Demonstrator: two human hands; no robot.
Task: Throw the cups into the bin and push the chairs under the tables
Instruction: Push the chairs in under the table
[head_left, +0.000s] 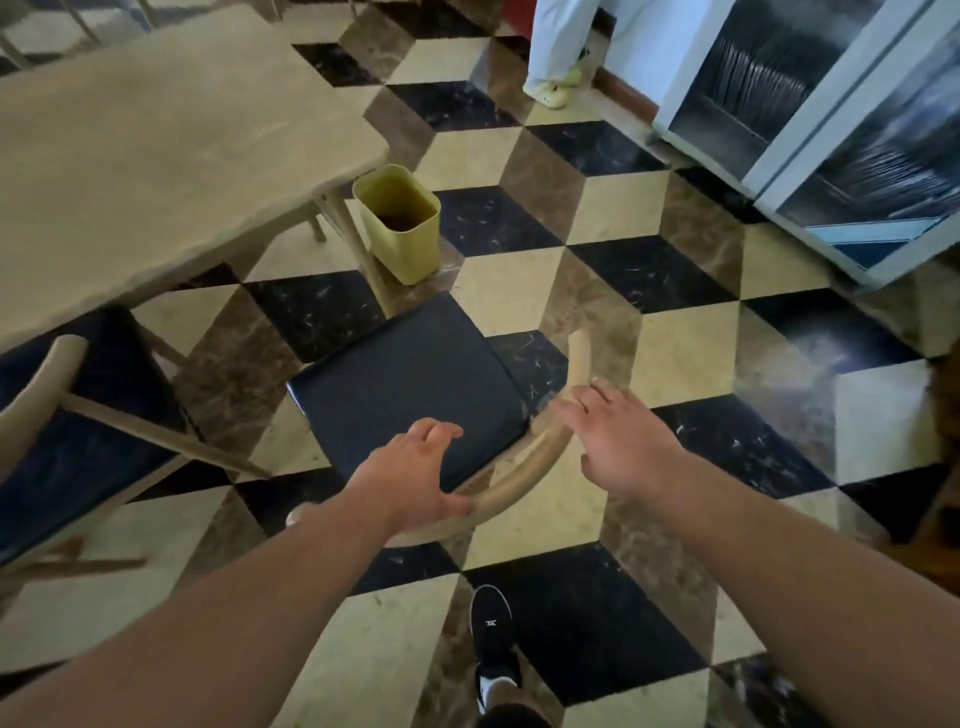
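Observation:
A chair with a dark seat and a curved pale wooden backrest stands pulled out from the beige table. My left hand lies on the left part of the backrest, thumb under the rail and fingers spread above the seat. My right hand hovers over the right part of the backrest, fingers apart, fingertips touching or just above the wood. A yellow bin stands on the floor beside the table leg. No cups are in sight.
A second dark-seated chair sits partly under the table at the left. A glass-fronted cabinet fills the upper right. Another person's legs stand at the top. My black shoe is on the chequered floor.

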